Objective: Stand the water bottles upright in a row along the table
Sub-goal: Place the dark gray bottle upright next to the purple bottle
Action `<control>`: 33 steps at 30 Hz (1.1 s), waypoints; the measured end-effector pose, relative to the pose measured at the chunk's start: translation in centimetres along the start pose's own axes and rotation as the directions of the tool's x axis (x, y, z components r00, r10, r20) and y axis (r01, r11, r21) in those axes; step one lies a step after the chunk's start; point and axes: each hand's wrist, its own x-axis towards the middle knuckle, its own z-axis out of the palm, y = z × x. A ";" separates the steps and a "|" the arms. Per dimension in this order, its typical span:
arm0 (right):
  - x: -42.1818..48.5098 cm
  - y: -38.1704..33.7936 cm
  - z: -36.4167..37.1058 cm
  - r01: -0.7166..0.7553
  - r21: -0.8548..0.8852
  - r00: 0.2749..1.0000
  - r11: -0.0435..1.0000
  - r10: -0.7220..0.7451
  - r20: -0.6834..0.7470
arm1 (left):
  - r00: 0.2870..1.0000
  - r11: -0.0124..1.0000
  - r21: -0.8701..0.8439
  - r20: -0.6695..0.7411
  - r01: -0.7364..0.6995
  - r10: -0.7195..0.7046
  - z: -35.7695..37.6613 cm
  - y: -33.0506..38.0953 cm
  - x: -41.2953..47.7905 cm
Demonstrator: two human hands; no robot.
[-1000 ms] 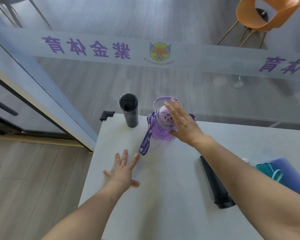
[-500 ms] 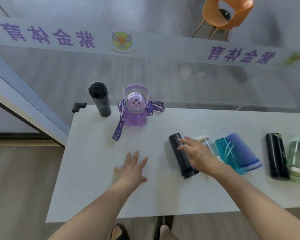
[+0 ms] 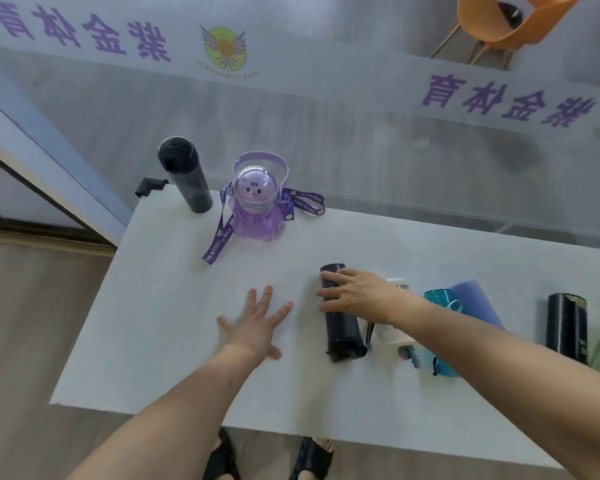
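Right hand: fingers draped over lying black bottle, not yet closed. Left hand: splayed flat on worktop. Risk: bottle rolls into neighbouring white-capped bottle.

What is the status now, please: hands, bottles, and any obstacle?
Left hand flat on table, empty. Right hand over lying black bottle, grip not confirmed. Black flask and purple bottle upright. Nothing blocking.

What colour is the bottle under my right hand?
Black, seen best in the head view.
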 end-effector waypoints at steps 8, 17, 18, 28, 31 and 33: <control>0.2 1.6 1.7 -0.240 0.622 0.842 0.745 0.479 -0.248 | 1.000 0.996 -0.086 -0.023 0.002 -0.004 0.1 -0.1 -0.3; 0.6 2.5 2.7 -0.026 0.999 0.553 0.042 0.833 -0.020 | 0.984 0.993 -0.094 -0.160 0.065 -0.079 -0.6 0.3 0.8; 0.7 2.4 2.9 0.005 1.000 0.541 0.003 0.841 -0.005 | 0.983 0.991 -0.108 -0.162 0.074 -0.091 -1.1 0.6 1.2; 1.4 1.5 4.6 0.041 0.992 0.466 -0.120 0.880 0.087 | 0.986 0.974 -0.171 -0.057 0.148 -0.159 -2.0 2.5 3.1; 1.8 1.7 4.3 0.029 0.997 0.433 -0.074 0.900 0.054 | 0.985 0.971 -0.181 -0.053 0.154 -0.166 -2.1 2.5 3.2; 1.8 1.8 4.0 0.025 0.997 0.450 -0.073 0.892 0.054 | 0.984 0.971 -0.181 -0.050 0.157 -0.168 -2.1 2.6 3.1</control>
